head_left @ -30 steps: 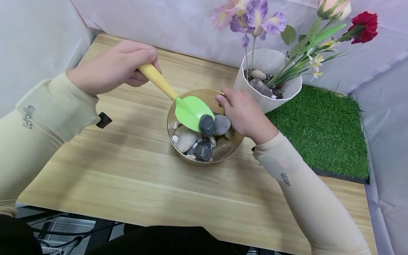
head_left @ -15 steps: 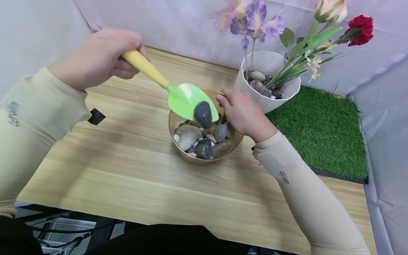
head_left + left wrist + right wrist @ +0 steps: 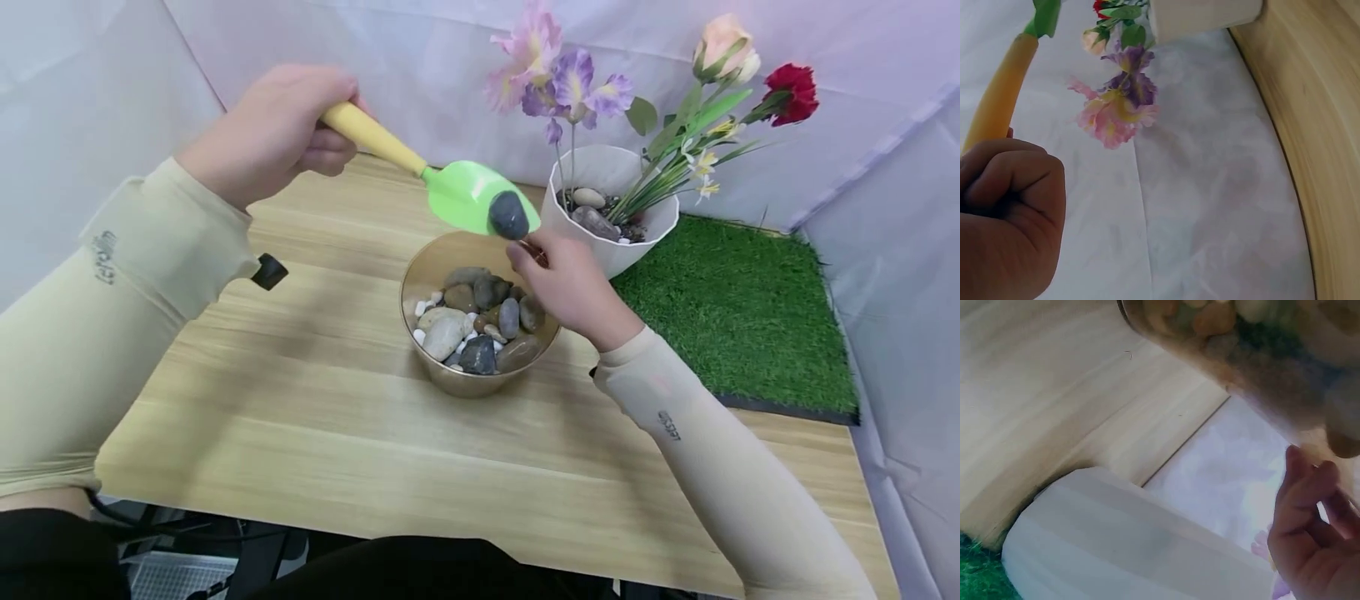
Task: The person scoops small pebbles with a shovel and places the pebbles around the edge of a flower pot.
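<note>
My left hand [image 3: 288, 133] grips the yellow handle of a green-bladed garden trowel [image 3: 457, 196], fingers wrapped round it. On the tip of the blade rests one dark stone [image 3: 508, 215], held above the far right rim of a gold-brown bowl [image 3: 480, 384]. Inside the bowl lie several smooth stones [image 3: 445, 333] and small white pebbles. My right hand [image 3: 573, 287] pinches the bowl's right rim between thumb and fingers. In the left wrist view the curled left hand [image 3: 1013, 219] shows below the handle. The right wrist view shows the right hand [image 3: 1313, 525] at the bowl's edge.
Behind my right hand stands a white pot [image 3: 637, 252] with artificial flowers [image 3: 573, 83], stones and gravel. A green turf mat [image 3: 750, 321] lies to its right on the wooden table [image 3: 337, 433]. White cloth walls [image 3: 420, 67] enclose the back and sides.
The trowel has risen out of the bowl and moved right towards the pot, carrying the dark stone. A grey stone that lay by the blade is back among the others. My right hand keeps the rim.
</note>
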The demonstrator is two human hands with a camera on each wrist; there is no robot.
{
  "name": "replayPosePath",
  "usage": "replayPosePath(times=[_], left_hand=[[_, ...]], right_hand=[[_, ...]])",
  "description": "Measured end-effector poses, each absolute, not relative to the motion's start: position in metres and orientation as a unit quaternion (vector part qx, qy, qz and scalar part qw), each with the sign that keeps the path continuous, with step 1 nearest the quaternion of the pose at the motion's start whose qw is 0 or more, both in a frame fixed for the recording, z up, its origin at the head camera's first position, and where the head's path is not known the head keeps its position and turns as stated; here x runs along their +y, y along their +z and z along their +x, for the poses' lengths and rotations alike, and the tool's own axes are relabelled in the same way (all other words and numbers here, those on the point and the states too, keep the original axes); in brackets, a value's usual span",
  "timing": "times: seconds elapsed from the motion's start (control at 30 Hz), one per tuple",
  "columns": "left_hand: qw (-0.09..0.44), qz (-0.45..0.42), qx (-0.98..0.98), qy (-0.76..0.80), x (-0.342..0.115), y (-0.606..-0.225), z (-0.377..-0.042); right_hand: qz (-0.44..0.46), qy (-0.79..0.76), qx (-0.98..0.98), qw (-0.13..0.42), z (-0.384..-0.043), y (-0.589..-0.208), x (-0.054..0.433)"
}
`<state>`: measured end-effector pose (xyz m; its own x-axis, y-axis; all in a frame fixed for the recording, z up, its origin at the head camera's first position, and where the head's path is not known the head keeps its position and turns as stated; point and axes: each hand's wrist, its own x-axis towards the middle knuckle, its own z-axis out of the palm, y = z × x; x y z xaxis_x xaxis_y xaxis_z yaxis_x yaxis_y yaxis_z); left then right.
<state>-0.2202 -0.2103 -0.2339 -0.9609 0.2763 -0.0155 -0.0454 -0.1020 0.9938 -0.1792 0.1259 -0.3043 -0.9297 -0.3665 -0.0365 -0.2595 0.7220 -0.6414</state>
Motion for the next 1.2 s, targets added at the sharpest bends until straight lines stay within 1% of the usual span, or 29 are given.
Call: replayPosePath(times=[0.1,0.2,0.33,0.43,0.67,0.87,1.2], left_hand=[[0.119,0.069,0.636,0.759,-0.206,-0.229,-0.227],[0.128,0.054,0.627,0.766,-0.203,-0.225,-0.233],[0.138,0.039,0.625,0.768,-0.195,-0.222,-0.247],[0.145,0.038,0.634,0.758,-0.185,-0.216,-0.258],[0.158,0.05,0.653,0.739,-0.158,-0.202,-0.282],[0.154,0.034,0.687,0.709,-0.136,-0.203,-0.294],[0.123,0.051,0.749,0.649,-0.108,-0.208,-0.298]], right_hand=[[-0.169,-0.366,0.91,0.102,-0.169,-0.308,0.132],[-0.156,-0.432,0.88,0.122,-0.159,-0.313,0.135],[-0.128,-0.525,0.831,0.131,-0.153,-0.323,0.137],[-0.112,-0.56,0.811,0.127,-0.151,-0.329,0.137],[-0.111,-0.57,0.807,0.108,-0.147,-0.331,0.136],[-0.119,-0.563,0.81,0.112,-0.143,-0.334,0.133],[-0.13,-0.561,0.811,0.106,-0.141,-0.331,0.131]])
